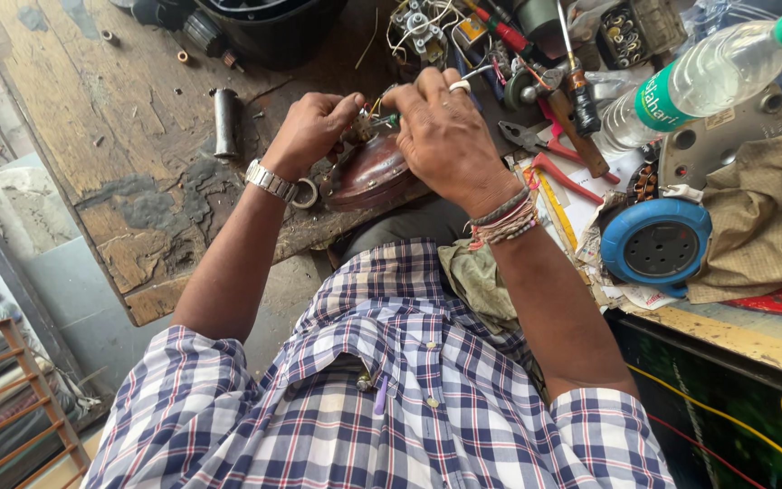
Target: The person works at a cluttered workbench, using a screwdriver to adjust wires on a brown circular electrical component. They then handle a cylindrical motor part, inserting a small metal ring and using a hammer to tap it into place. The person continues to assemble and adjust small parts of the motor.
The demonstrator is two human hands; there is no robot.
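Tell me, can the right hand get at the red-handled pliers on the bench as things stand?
Probably yes. The red-handled pliers lie uncovered just beside the right hand, with nothing over them. But that hand, like the left hand, is busy with small wires above the reddish-brown part.

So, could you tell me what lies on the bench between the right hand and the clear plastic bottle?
In the head view, red-handled pliers and a wooden-handled screwdriver lie between the right hand and the plastic bottle.
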